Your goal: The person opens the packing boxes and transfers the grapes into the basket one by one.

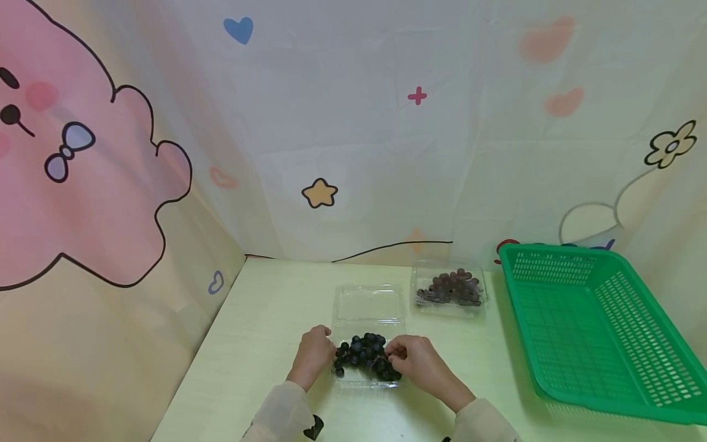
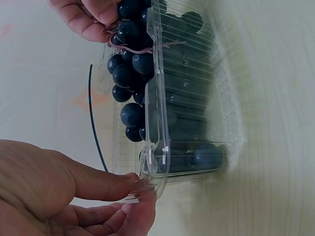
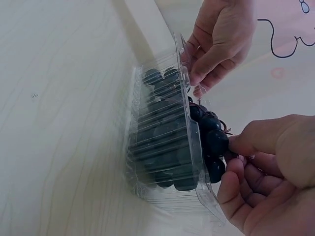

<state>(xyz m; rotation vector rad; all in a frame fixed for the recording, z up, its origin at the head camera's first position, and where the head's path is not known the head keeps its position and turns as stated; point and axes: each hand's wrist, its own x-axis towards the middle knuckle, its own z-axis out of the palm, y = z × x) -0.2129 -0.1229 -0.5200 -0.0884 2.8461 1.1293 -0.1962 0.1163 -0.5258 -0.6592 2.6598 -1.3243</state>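
A clear plastic clamshell box (image 1: 367, 384) stands on the table with its lid (image 1: 369, 304) folded back, away from me. Inside lies a bunch of dark grapes (image 1: 360, 350), some of them rising above the rim. At the box's left side, my left hand (image 1: 315, 356) pinches the clear rim (image 2: 160, 110) between thumb and fingers near a corner. My right hand (image 1: 418, 362) is at the right end of the bunch, pinching the reddish stem (image 2: 129, 49) beside the grapes. In the right wrist view, its thumb and forefinger meet next to the outer grape (image 3: 215, 143).
Behind and to the right stands another clear box (image 1: 476, 312) with reddish-purple grapes (image 1: 454, 286). A large green slotted basket (image 1: 525, 344) takes up the table's right side. A printed curtain (image 1: 359, 123) hangs along the back edge of the pale table (image 1: 265, 313).
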